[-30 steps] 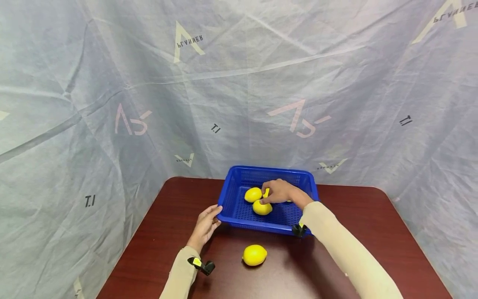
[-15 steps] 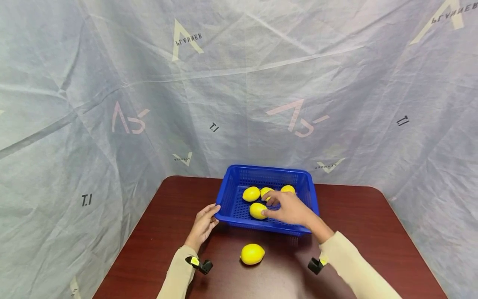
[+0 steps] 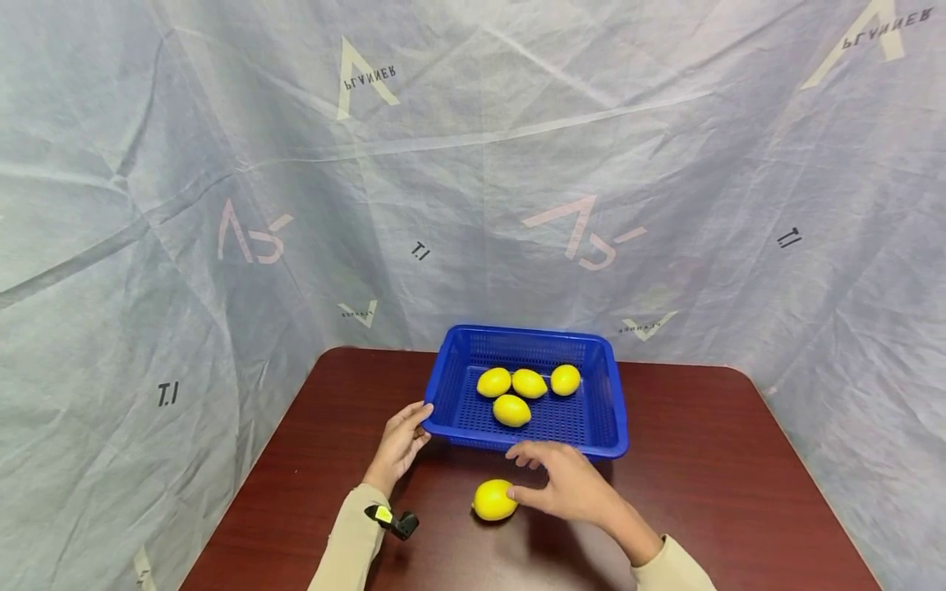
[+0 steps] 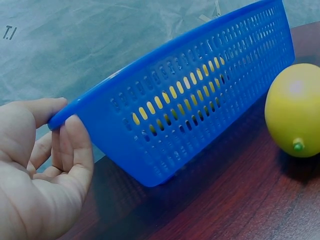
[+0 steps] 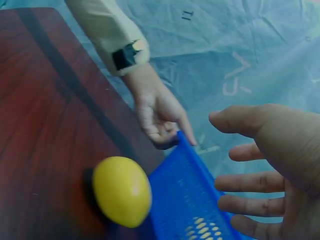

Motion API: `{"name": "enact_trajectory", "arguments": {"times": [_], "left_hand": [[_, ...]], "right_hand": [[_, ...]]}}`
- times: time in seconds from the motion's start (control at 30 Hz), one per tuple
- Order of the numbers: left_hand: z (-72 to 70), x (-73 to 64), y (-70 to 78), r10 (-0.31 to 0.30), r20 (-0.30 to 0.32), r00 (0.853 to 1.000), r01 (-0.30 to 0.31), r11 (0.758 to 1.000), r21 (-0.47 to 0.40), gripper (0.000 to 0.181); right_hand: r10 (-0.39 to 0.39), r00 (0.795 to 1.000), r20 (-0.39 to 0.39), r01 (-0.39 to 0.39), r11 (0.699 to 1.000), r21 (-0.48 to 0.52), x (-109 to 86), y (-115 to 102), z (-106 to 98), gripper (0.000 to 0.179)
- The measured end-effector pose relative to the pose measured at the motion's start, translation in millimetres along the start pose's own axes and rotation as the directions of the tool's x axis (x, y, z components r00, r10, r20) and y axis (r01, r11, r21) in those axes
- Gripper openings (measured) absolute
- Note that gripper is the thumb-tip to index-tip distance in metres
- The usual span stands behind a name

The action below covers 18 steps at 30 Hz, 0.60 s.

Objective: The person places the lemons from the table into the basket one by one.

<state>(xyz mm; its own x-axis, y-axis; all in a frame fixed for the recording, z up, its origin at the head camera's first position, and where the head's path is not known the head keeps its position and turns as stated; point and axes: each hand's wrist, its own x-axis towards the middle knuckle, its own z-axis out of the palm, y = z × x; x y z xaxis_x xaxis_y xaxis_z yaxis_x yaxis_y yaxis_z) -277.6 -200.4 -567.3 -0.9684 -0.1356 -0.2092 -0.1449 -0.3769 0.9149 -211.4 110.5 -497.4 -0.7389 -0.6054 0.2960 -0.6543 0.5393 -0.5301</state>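
Just ahead of the blue basket (image 3: 609, 410), on the counter (image 3: 739, 492): smooth yellow lemon (image 3: 493, 500), right hand (image 3: 565, 484) spread beside it, empty; left hand (image 3: 399, 443) pinching the basket corner.

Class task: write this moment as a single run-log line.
left hand: holds basket corner | right hand: open, beside lemon on table | basket: four lemons

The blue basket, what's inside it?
Four yellow lemons lie inside the blue basket: three in a row toward the back, one in front of them. Nothing else shows on its perforated floor; the near wall hides a strip of it.
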Motion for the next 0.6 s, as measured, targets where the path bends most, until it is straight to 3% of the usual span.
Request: {"name": "enact_trajectory", "arguments": {"times": [0.23, 0.6], "left_hand": [[-0.8, 1.4, -0.6, -0.002, 0.002, 1.000, 0.002, 1.000, 0.000, 0.023], [0.4, -1.1, 1.4, -0.007, 0.008, 1.000, 0.006, 1.000, 0.004, 0.038]], "right_hand": [[0.054, 0.998, 0.028, -0.052, 0.997, -0.050, -9.7, 2.3, 27.8, 0.046], [0.078, 0.996, -0.033, -0.083, 0.980, -0.181, -14.1, 12.2, 64.2, 0.068]]}}
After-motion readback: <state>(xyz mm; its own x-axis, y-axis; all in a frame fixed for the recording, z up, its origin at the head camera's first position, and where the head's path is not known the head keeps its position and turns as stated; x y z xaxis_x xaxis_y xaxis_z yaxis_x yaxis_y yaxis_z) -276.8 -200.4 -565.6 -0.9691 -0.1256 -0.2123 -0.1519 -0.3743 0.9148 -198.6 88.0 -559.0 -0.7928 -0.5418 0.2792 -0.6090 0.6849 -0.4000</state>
